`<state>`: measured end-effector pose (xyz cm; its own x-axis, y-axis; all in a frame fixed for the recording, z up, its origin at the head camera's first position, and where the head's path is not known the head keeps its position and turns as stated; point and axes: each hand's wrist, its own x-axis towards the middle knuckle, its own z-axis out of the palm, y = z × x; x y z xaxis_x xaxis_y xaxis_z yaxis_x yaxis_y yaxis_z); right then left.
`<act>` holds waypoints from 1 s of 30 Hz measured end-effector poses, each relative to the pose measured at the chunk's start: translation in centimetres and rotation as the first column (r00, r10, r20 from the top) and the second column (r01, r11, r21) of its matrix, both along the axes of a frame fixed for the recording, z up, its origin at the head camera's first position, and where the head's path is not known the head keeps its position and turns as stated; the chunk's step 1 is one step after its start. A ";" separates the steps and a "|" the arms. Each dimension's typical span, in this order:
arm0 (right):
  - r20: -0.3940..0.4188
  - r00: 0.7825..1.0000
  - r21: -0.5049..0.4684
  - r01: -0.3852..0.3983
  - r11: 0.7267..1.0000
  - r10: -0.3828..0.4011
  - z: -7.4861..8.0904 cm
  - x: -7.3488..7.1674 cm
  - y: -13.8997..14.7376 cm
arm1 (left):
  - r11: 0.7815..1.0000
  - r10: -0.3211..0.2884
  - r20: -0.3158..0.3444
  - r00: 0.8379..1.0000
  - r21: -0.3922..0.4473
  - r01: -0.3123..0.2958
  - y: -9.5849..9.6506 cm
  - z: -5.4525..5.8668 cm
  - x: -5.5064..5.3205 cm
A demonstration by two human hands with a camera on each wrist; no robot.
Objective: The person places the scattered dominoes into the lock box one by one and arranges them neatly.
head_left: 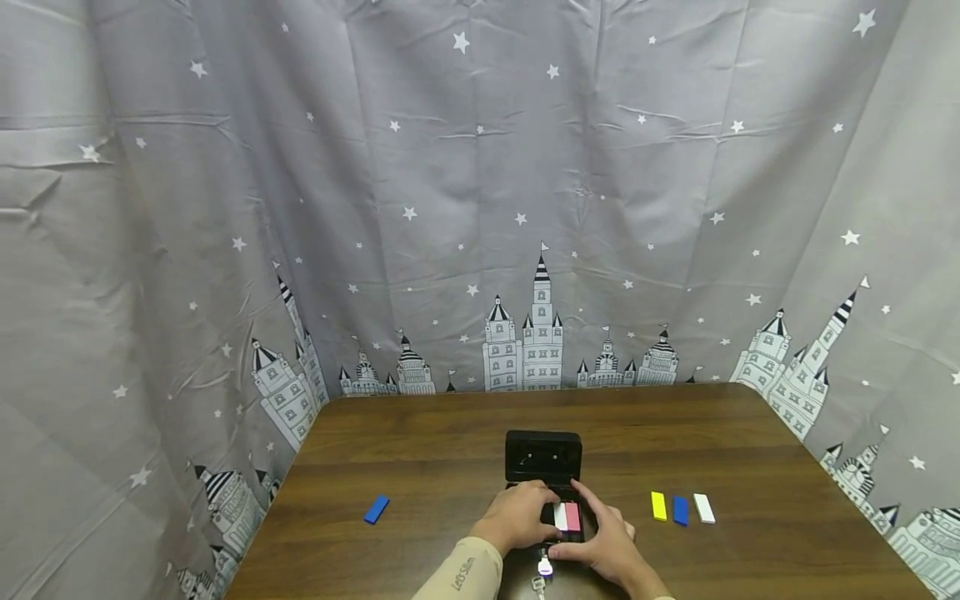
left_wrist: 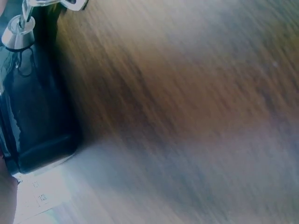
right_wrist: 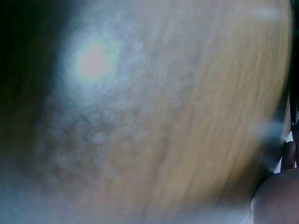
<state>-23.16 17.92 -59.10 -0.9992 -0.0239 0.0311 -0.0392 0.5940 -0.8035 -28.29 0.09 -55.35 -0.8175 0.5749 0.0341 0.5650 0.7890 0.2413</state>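
A small black case (head_left: pixel 543 467) stands with its lid raised at the back. Inside it, a white block (head_left: pixel 561 517) and a pink block (head_left: pixel 572 517) lie side by side. My left hand (head_left: pixel 517 517) reaches over the case's left part and pinches the white block near its ends with thumb and index finger. From the right, my right hand (head_left: pixel 609 542) holds the case, index finger at the back and thumb at the front edge. Keys (head_left: pixel 545 567) hang from the front lock. In the left wrist view, the case's dark side (left_wrist: pixel 42 116) and the metal lock (left_wrist: pixel 18 33) show.
On the brown wooden table (head_left: pixel 420 450), a blue block (head_left: pixel 377 509) lies to the left. A yellow block (head_left: pixel 658 506), another blue block (head_left: pixel 680 510) and another white block (head_left: pixel 704 508) lie in a row to the right. A grey patterned curtain (head_left: pixel 450 183) hangs behind.
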 end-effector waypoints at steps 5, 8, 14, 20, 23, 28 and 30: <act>-0.001 1.000 -0.001 -0.002 1.000 0.002 0.0 0.0 -0.1 | 1.000 0.016 0.023 1.000 0.003 -0.016 0.0 -0.2 0.0; 0.004 1.000 0.006 -0.004 1.000 0.004 0.0 0.0 -0.1 | 1.000 0.022 0.034 0.999 0.004 -0.023 -0.1 -0.4 0.0; 0.014 1.000 -0.003 0.004 1.000 -0.004 0.1 0.1 -0.1 | 0.999 0.014 0.031 0.999 0.044 -0.015 -0.3 -0.1 0.1; 0.023 1.000 0.004 0.006 1.000 -0.006 0.2 0.1 0.0 | 0.989 -0.015 0.054 0.998 0.148 0.007 -1.4 0.3 0.0; 0.024 1.000 0.010 0.008 1.000 -0.008 0.2 0.0 0.0 | 0.974 -0.051 0.064 0.997 0.223 0.035 -2.1 0.3 -0.3; 0.026 1.000 0.034 0.014 0.999 -0.015 0.1 0.0 0.0 | 0.935 -0.108 0.080 0.991 0.347 0.074 -3.2 0.1 -0.6; 0.029 0.999 0.038 0.015 0.999 -0.016 0.1 0.0 -0.1 | 0.921 -0.112 0.084 0.990 0.383 0.072 -3.7 0.2 -0.5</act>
<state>-23.20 17.85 -58.96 -1.0000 -0.0091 0.0016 -0.0069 0.6245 -0.7810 -28.83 -3.57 -55.14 -0.7723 0.6083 0.1831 0.5869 0.5731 0.5719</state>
